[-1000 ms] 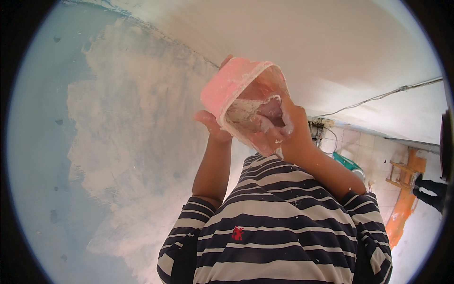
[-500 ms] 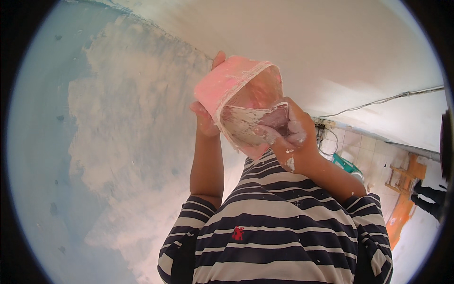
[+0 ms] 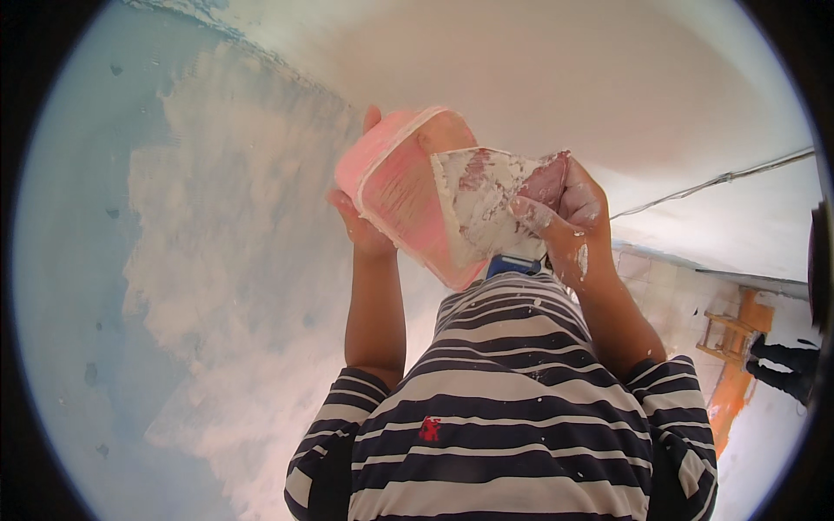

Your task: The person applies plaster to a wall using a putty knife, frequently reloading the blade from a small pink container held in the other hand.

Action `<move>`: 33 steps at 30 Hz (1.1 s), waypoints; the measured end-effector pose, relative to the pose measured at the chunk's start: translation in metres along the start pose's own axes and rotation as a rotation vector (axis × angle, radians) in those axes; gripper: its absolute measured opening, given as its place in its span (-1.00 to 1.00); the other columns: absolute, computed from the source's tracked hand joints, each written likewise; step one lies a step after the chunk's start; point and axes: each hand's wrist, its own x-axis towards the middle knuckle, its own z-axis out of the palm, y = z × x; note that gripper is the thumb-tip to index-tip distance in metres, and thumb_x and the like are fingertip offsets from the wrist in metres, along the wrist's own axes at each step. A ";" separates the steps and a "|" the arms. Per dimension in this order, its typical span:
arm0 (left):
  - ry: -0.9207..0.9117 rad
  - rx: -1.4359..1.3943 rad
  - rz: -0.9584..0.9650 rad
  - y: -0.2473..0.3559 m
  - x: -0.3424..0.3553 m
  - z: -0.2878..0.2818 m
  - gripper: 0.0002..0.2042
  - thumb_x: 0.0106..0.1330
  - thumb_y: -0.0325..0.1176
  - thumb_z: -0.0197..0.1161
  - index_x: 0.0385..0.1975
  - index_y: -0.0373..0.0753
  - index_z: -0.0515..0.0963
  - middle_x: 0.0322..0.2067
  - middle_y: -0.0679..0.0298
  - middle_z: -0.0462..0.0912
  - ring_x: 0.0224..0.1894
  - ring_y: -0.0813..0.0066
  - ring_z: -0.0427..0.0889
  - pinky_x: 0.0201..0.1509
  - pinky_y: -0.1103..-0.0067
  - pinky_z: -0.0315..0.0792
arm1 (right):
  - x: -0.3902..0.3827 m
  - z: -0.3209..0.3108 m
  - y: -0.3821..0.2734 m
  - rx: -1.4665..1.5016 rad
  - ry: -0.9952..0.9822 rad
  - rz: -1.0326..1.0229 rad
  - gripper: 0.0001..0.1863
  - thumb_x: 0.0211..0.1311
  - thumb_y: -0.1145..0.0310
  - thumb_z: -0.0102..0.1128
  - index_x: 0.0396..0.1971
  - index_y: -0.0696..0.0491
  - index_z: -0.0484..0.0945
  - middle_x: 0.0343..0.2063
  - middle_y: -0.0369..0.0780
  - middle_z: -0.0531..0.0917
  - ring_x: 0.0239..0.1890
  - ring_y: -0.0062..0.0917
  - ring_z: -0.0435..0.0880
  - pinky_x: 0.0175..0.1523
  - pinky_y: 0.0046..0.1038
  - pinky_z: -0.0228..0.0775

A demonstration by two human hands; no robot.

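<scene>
The person across from me wears a loose shirt (image 3: 508, 412) banded in navy and off-white, some stripes broad, others thin. A small red emblem (image 3: 430, 428) marks the left chest, and pale specks (image 3: 539, 399) dot the cloth. The left sleeve (image 3: 323, 438) and right sleeve (image 3: 682, 404), striped alike, stop around the elbows. Whitish smears (image 3: 583, 259) crust the bare right hand (image 3: 572, 217).

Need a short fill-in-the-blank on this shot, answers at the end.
1. The left hand holds a container whose colour is ____.
2. The other hand, the ____ one, grips a flat scraper.
3. The shirt is patterned with dark and pale ____.
4. At the far left of the picture, the wall is light ____.

Missing words: pink; right; stripes; blue.
</scene>
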 end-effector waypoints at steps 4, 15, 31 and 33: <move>0.164 0.069 0.039 -0.007 0.001 0.005 0.03 0.28 0.52 -0.14 0.53 -0.20 -0.09 0.43 0.10 0.22 0.45 0.17 0.24 0.48 0.22 0.18 | 0.003 -0.013 -0.003 0.067 0.058 0.086 -0.79 0.21 0.53 0.32 -0.27 0.08 0.44 -0.46 -0.36 0.54 -0.50 -0.73 0.44 -0.39 -0.66 0.26; 0.249 -0.370 -0.044 -0.068 -0.045 -0.039 -0.20 0.44 0.38 -0.33 0.47 -0.12 0.13 0.42 0.17 0.26 0.43 0.12 0.25 0.48 0.18 0.18 | 0.030 0.003 -0.080 0.460 0.084 -0.243 -0.81 0.28 0.57 0.17 -0.15 0.06 0.45 -0.46 -0.41 0.44 -0.58 -0.75 0.29 -0.47 -0.68 0.11; 0.124 -0.477 -0.094 -0.057 -0.034 -0.069 -0.14 0.32 0.47 -0.11 0.43 -0.05 0.13 0.33 0.18 0.36 0.35 0.15 0.37 0.40 0.15 0.31 | 0.125 0.157 -0.255 -1.218 0.215 -1.613 -0.62 0.19 0.62 0.17 0.04 0.12 0.56 -0.01 -0.12 0.67 -0.13 -0.44 0.68 -0.03 -0.49 0.50; 0.064 -0.523 -0.123 -0.060 -0.038 -0.084 -0.15 0.31 0.48 -0.11 0.43 -0.05 0.14 0.32 0.18 0.37 0.34 0.15 0.38 0.39 0.14 0.32 | 0.130 0.175 -0.261 -1.431 0.200 -1.705 -0.53 0.12 0.64 0.18 0.09 0.09 0.56 0.03 -0.10 0.66 -0.05 -0.36 0.71 0.02 -0.44 0.53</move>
